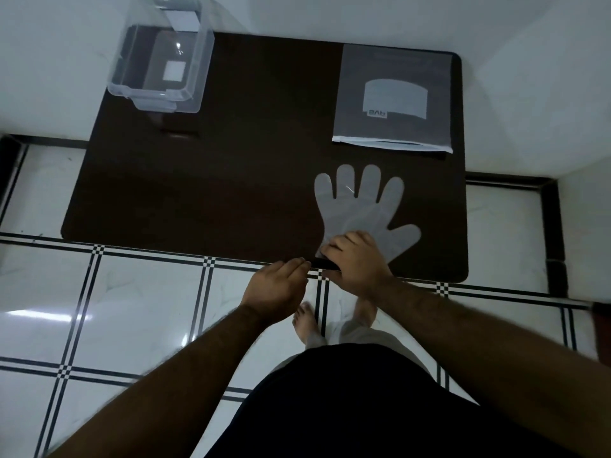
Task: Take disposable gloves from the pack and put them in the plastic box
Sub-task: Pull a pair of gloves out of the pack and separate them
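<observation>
A translucent disposable glove [360, 206] lies flat on the dark table [231, 180], fingers spread and pointing away from me. My right hand [355, 259] rests on the glove's cuff at the table's near edge, fingers curled down onto it. My left hand [277, 287] is just left of it at the same edge, fingers together, touching the table rim and holding nothing I can see. The grey glove pack [393, 97] lies at the far right with its open end toward me. The clear plastic box [162, 57] stands at the far left corner and looks empty.
White walls enclose the table at the back and both sides. Below the near edge is a white tiled floor [132, 309] with black lines, where my bare feet [307, 322] show. The centre and left of the dark table are bare.
</observation>
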Demonstrator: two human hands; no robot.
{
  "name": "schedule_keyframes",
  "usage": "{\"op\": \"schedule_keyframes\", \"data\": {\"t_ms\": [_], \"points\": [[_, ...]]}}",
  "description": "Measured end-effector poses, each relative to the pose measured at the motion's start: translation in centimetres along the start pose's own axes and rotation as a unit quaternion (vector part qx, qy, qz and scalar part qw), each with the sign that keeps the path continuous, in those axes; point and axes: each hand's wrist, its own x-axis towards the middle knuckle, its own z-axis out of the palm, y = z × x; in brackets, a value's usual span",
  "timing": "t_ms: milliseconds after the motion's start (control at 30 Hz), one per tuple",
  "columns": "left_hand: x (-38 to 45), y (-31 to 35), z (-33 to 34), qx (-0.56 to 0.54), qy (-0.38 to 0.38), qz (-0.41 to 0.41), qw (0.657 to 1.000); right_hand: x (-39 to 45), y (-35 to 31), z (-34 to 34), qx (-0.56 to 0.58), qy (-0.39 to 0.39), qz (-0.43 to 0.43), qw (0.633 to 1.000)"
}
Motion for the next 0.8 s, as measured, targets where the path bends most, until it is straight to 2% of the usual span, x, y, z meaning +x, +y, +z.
{"op": "schedule_keyframes", "data": {"t_ms": [200,300,533,733,800], "points": [[0.4,0.1,-0.6,-0.045,-0.001,-0.128,0.991,0.4,-0.6,-0.3,0.126,0.046,0.059,0.989],[1.2,0.7,-0.9,-0.094,0.007,-0.199,0.976,1.0,-0.7,-0.5,0.114,0.071,0.095,0.986],[3.2,2.5,-1.4,-0.181,0.005,-0.297,0.938,1.6,-0.6,-0.8,0.102,0.042,0.12,0.987],[5.4,3.3,-1.2,-0.278,-0.04,-0.389,0.877,0.7,0.3,-1.1,0.181,0.083,0.179,0.964],[6.2,3.3,-0.9,-0.3,-0.046,-0.426,0.852,0.5,0.4,-1.0,0.169,0.089,0.179,0.965]]}}
